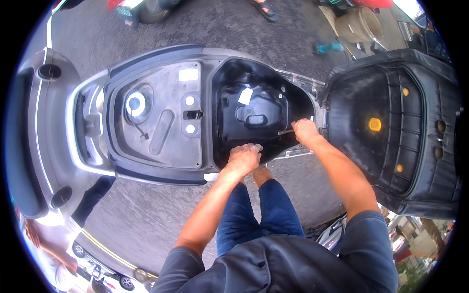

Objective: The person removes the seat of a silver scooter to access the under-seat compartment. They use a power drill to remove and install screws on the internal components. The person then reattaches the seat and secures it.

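White lbl (245, 95), blk bin (228, 80), hands (306, 131); tool (285, 132) in R

We find open room above the black storage compartment (227, 129), where a hand can pass in from the upper middle of the frame. Our left hand (245, 157) blocks part of its lower edge, and our right hand (306, 131), with a thin tool (286, 132) pointing inward, crowds its right end. Between them we see a gap. At frame right the opened seat (351, 97) bars the way; left of centre, a latch (192, 115) interrupts the grey panel (171, 88).
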`<state>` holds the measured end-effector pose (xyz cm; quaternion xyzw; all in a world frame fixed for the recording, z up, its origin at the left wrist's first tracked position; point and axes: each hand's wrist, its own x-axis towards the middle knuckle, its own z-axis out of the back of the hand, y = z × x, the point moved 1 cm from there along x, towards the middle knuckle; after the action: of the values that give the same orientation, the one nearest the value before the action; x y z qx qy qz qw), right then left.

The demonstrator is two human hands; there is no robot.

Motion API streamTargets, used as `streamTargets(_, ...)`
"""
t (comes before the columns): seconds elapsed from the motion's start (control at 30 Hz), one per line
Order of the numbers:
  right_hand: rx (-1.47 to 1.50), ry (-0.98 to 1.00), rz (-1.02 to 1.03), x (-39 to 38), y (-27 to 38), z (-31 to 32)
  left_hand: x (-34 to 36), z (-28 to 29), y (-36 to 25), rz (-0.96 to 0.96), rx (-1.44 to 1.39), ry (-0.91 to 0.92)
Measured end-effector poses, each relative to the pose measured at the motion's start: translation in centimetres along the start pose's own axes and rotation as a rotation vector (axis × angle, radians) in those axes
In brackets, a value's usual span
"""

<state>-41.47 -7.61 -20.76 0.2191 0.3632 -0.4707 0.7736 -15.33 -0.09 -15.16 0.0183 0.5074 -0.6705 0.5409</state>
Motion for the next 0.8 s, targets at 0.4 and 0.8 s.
streamTargets(0.4,0.102,0.205,-0.08,0.4,0.7,2.7,-0.5,0.3,0.0,-0.019,-0.078,-0.048)
streamTargets(0.8,0.029,0.271,-0.118,0.3,3.2,2.4,-0.4,0.2,0.1,-0.03,-0.105,-0.035)
